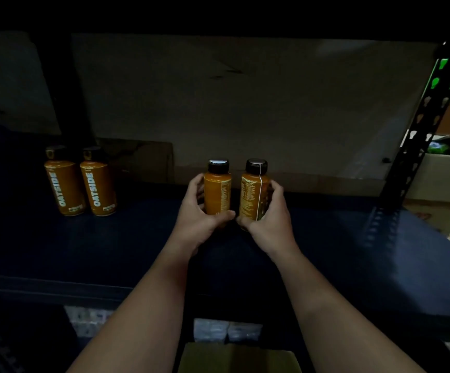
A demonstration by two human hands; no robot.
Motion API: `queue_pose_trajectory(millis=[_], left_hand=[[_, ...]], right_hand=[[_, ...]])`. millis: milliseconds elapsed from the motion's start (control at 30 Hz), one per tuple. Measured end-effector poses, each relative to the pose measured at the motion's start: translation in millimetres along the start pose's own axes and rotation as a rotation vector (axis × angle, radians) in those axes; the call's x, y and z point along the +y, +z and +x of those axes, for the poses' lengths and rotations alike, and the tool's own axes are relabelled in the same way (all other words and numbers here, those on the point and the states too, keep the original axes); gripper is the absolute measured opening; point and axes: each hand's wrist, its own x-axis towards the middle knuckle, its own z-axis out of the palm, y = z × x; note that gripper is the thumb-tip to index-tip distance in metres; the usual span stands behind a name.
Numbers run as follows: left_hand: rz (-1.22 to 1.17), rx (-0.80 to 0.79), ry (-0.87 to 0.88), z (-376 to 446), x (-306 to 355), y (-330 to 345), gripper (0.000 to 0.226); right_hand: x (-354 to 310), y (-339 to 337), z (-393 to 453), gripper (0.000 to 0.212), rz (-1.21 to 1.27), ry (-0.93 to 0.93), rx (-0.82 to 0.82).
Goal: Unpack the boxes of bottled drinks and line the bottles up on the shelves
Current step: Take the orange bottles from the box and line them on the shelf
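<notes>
I hold two orange bottles with black caps upright over the dark blue shelf point(326, 251). My left hand point(195, 214) grips the left bottle point(217, 189) round its lower half. My right hand point(268, 214) grips the right bottle point(253, 192), whose printed label faces me. The two bottles stand close side by side, near the middle of the shelf. Two more orange bottles marked OATSIDE point(63, 181) point(97, 183) stand together on the shelf at the left, apart from my hands.
A black perforated upright post point(417, 135) frames the shelf on the right. Cardboard point(245, 103) lines the back. A cardboard box point(234, 358) sits below near my arms, and another open box point(444, 168) stands at the right beyond the post.
</notes>
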Motion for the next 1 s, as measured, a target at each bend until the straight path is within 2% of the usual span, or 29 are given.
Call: queue_pose_trajectory(millis=[133, 300, 433, 600, 700, 867, 1000], left_hand=[[-0.087, -0.018, -0.009, -0.3, -0.6, -3.4, 0.084], [-0.014, 0.063, 0.035, -0.7, -0.8, -2.0, 0.081], [0.095, 0.117, 0.07, -0.8, -1.4, 1.3, 0.085], [0.177, 0.159, 0.103, -0.8, -0.9, 4.2, 0.087], [0.199, 0.178, 0.124, -1.2, -1.8, 5.3, 0.087], [0.207, 0.183, 0.126, -1.2, -3.1, 5.1, 0.088], [0.23, 0.193, 0.131, 0.6, -2.9, 7.3, 0.09]], right_hand=[[-1.7, -1.3, -1.6, 0.101, 0.032, 0.011, -0.059], [-2.9, -1.9, -2.8, 0.105, 0.009, 0.011, -0.019], [-5.8, -1.1, -3.9, 0.108, -0.043, 0.016, 0.017], [-6.7, -1.2, -3.3, 0.116, -0.008, 0.06, -0.061], [-6.6, -2.5, -4.7, 0.115, 0.01, 0.074, -0.069], [-10.1, -0.9, -6.8, 0.114, -0.039, 0.051, 0.01], [-10.3, -2.4, -5.2, 0.12, -0.051, 0.069, -0.016]])
